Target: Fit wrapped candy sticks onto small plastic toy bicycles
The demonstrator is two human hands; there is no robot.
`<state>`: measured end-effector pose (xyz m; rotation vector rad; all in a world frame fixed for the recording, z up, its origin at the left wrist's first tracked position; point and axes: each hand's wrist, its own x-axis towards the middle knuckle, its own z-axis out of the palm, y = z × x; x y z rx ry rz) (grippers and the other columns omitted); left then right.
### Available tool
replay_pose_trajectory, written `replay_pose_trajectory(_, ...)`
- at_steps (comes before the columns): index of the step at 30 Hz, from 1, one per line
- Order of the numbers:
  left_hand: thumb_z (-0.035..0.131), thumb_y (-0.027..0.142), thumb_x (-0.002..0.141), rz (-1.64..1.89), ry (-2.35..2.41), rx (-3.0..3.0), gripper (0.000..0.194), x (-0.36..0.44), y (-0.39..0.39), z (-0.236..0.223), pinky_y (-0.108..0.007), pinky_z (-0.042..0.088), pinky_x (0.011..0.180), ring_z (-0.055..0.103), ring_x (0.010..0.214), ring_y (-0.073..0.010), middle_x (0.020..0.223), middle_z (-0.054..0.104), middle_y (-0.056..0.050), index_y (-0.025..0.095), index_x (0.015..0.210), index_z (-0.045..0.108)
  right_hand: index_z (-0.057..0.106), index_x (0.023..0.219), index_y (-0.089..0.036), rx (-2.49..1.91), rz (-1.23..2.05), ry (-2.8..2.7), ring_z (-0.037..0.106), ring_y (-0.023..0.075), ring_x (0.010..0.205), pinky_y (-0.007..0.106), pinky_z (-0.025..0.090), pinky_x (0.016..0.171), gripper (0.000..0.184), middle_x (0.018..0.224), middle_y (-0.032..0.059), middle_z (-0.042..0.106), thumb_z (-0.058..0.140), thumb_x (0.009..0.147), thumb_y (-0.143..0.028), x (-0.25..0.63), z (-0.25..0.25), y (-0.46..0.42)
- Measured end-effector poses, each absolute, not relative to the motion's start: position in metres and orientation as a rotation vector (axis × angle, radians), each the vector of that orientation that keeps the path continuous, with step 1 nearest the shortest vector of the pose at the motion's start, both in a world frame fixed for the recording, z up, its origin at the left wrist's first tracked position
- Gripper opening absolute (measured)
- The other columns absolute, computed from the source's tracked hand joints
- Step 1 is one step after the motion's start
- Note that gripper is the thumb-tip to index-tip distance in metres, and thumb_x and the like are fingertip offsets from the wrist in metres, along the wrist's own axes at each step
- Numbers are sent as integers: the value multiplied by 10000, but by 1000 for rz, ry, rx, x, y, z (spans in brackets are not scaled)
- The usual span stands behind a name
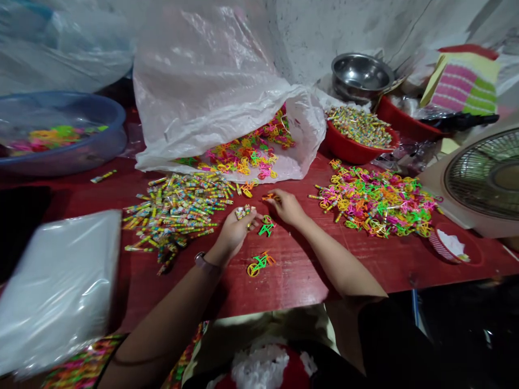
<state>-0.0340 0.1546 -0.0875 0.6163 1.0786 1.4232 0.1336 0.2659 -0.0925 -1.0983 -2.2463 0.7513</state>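
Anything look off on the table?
One wrapped stick lies alone on the red table, apart from the heap of wrapped sticks. The white plastic bag is on its side, with colourful plastic bicycle shapes spilling from its mouth.

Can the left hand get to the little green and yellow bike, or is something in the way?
Nothing visible is in the way: only bare red table lies between the left hand and the green-and-yellow plastic bicycle.

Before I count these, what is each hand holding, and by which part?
The left hand pinches a few wrapped sticks, the right hand a small orange plastic piece, both in the fingertips; which part of each cannot be told.
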Motion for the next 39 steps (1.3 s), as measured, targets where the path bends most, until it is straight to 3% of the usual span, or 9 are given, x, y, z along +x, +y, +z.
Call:
replay_pose_trajectory(4,949,400,526,1542,1118,605,526,-38,159,-88,-216,441,557,608,587,-100,725,716,-11,143,849,624,690,1045,-136,-1040,1382,-1978,652,149,694,267,507,670,355,868,61,744,699,900,-459,150,-86,263)
replay_pose_trajectory(8,949,443,530,1614,1165,598,583,-49,162,-82,-213,444,530,625,555,-103,741,716,2,161,917,616,764,945,-127,-900,1542,-2211,603,134,650,262,466,650,457,784,43,737,731,842,-571,158,-74,258)
replay_pose_trajectory(13,915,521,598,1579,1178,645,590,-54,161,-80,-197,414,465,626,517,-107,779,726,-6,180,955,591,797,920,-134,-985,1012,-2331,631,169,738,292,477,725,374,842,65,755,628,960,-465,134,-64,261)
replay_pose_trajectory(16,883,558,643,1570,1209,727,574,-53,162,-83,-193,397,443,633,509,-114,777,728,-19,175,949,586,736,1235,-142,-1045,689,-2330,659,212,1020,335,497,926,326,1190,124,742,540,989,-230,100,-71,272)
replay_pose_trajectory(20,863,565,665,1571,1266,740,566,-55,163,-85,-190,372,429,628,486,-115,744,720,-14,176,946,563,555,1497,-252,-1157,333,-2583,445,322,1400,522,406,1100,591,1568,123,513,485,934,-89,67,-79,287)
replay_pose_trajectory(23,855,564,677,1569,1275,742,557,-58,163,-83,-196,370,435,623,481,-112,749,723,-20,173,939,556,667,1353,-201,-1222,153,-2690,463,362,1353,563,402,1069,440,1392,164,649,487,958,-129,67,-75,288)
replay_pose_trajectory(28,830,558,732,1576,1224,848,508,-56,158,-78,-207,395,455,629,511,-110,792,740,-40,165,939,583,750,1063,-121,-1230,440,-2582,661,239,951,351,480,901,189,995,137,761,658,926,-212,104,-69,282)
replay_pose_trajectory(32,833,531,751,1547,1224,901,470,-50,153,-79,-204,386,446,614,510,-100,803,747,-41,170,926,587,690,1204,-110,-1416,869,-2229,604,138,644,252,436,632,461,762,31,723,834,783,-233,139,-78,281)
replay_pose_trajectory(39,848,500,757,1434,1131,994,438,-44,151,-87,-199,366,452,556,514,-89,709,686,-8,162,925,625,695,825,-149,-1455,980,-1892,526,127,575,260,391,553,353,680,25,657,873,710,-432,176,-91,266)
